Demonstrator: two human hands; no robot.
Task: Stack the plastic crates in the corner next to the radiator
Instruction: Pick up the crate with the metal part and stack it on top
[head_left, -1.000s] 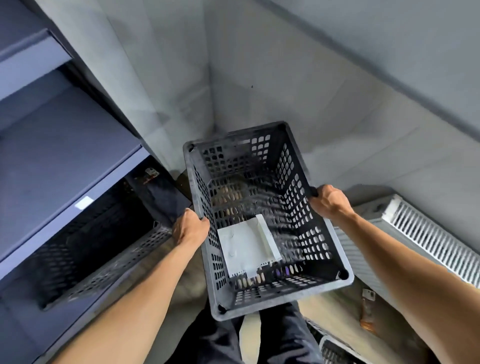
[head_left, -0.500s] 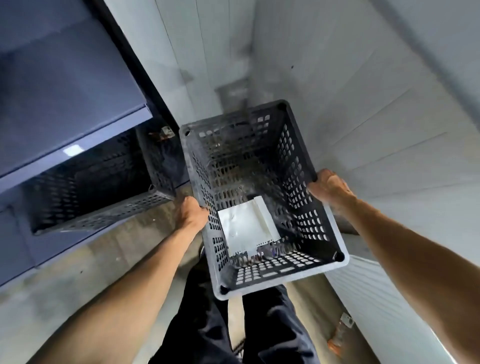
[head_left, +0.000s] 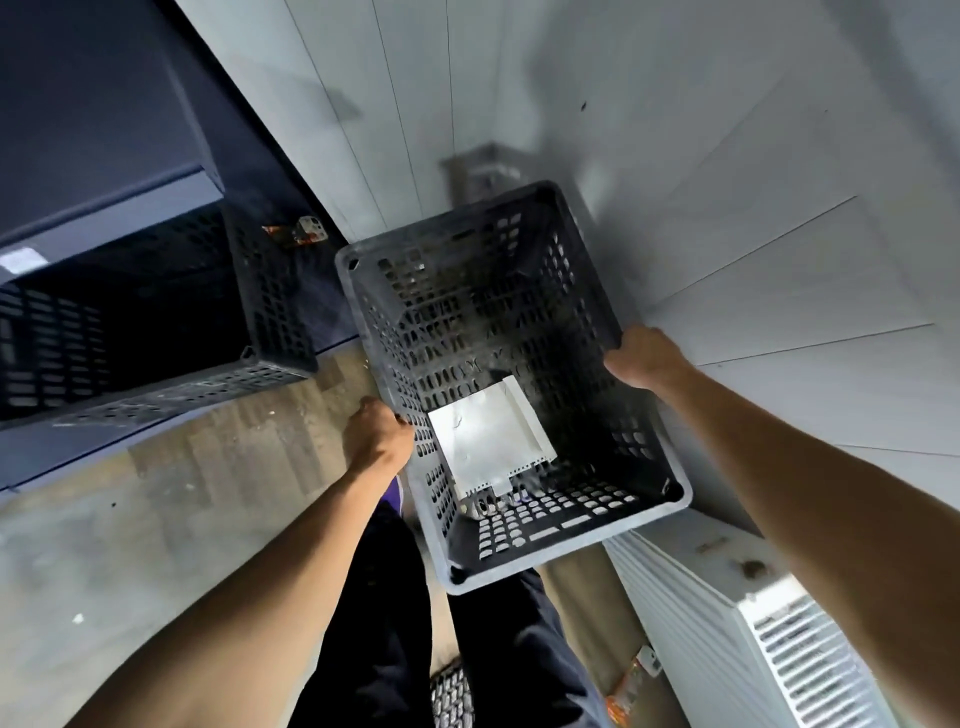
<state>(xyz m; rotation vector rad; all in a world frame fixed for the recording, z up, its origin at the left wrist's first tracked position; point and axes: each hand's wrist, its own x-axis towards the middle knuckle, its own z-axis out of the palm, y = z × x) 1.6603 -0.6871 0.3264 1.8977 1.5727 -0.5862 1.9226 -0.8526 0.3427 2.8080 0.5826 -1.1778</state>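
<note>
I carry a black perforated plastic crate (head_left: 566, 540) in the air in front of me, over the floor near the room's corner. My left hand (head_left: 378, 435) grips its left rim and my right hand (head_left: 647, 357) grips its right rim. A white flat piece (head_left: 485, 434) lies inside the crate on its bottom. A second black crate (head_left: 270, 306) sits at the left under a dark shelf. The white radiator (head_left: 748, 623) runs along the wall at the lower right, just beyond the held crate.
Dark blue shelving (head_left: 104, 156) fills the upper left. White panelled walls (head_left: 727, 208) meet in the corner ahead. The floor (head_left: 208, 467) is wood-patterned and dusty. Part of another crate (head_left: 449, 696) shows between my legs at the bottom edge.
The crate has come down and to the right, toward the corner, with both hands still on its rims. More floor and the radiator's top have come into view.
</note>
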